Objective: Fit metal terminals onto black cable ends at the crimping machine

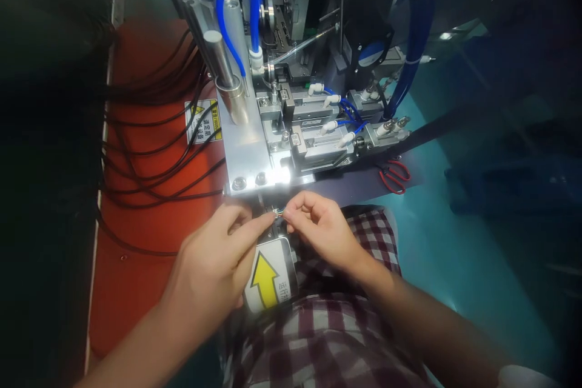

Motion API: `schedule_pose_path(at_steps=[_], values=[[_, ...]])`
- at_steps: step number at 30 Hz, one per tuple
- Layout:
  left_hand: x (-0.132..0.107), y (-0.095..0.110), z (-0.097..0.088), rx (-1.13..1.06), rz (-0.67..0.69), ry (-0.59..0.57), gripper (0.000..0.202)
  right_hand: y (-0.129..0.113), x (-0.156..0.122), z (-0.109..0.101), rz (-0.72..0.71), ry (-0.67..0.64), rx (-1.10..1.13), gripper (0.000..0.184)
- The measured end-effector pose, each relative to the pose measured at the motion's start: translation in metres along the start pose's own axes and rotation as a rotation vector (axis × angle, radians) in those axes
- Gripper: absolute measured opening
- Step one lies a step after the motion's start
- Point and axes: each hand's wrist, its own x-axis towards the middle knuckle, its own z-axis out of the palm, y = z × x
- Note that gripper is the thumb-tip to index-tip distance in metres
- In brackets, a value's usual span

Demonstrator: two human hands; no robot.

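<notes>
Directly in front of the machine's front edge, both hands meet fingertip to fingertip. My right hand (322, 227) is closed in a pinch on a few thin coloured wires (280, 213). Their left ends reach the thumb and index tips of my left hand (213, 257), which also pinches there. A tiny pale piece shows at that spot, too small to name. Just below the fingers is a white-faced block (286, 267) with a yellow arrow label, partly covered by my left hand. Above them lies a bright metal plate (248, 160) with bolts.
Pneumatic cylinders (322, 148) with white fittings and blue hoses (416, 30) stand behind the hands. An upright metal post (227, 73) rises at the plate's left. Black cables (154, 179) cross the orange surface (131, 291). Red-handled scissors or cutters (394, 177) lie at right.
</notes>
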Motion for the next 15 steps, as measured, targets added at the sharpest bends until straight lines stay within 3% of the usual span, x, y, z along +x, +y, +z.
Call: schedule_pose_path(at_steps=[15], values=[[0.0029,0.0018,-0.0032,0.116,0.051,-0.016,0.031,0.0051,0.0026,0.0020,0.082,0.004,0.048,0.019]])
